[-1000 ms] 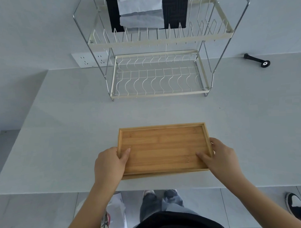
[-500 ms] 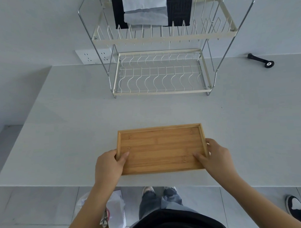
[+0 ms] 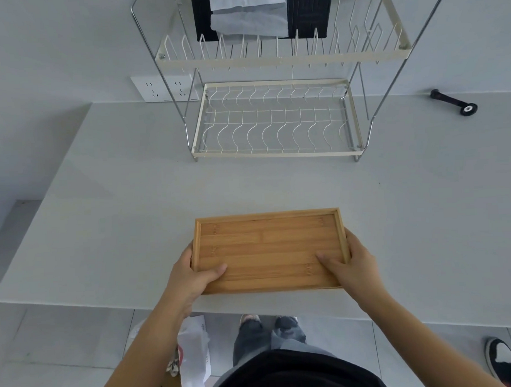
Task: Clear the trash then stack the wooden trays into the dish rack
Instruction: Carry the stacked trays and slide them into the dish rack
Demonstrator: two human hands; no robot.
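A rectangular wooden tray (image 3: pixel 269 248) sits near the front edge of the white counter (image 3: pixel 105 227), flat and with nothing in it. My left hand (image 3: pixel 190 275) grips its left short side, thumb lying inside the tray. My right hand (image 3: pixel 352 265) grips the right short side the same way. Behind it, at the wall, stands a two-tier wire dish rack (image 3: pixel 275 126); its lower tier holds nothing, and its upper tier (image 3: pixel 281 57) shows upright prongs.
A black and a grey cloth (image 3: pixel 259 13) hang behind the rack's upper tier. A black handled tool (image 3: pixel 454 102) lies at the back right of the counter. A wall socket (image 3: pixel 163 88) is left of the rack. A white bag (image 3: pixel 193 357) sits on the floor.
Both hands have slid further along the tray's short sides, and the tray has shifted slightly away from the counter's front edge. The view has tilted a little.
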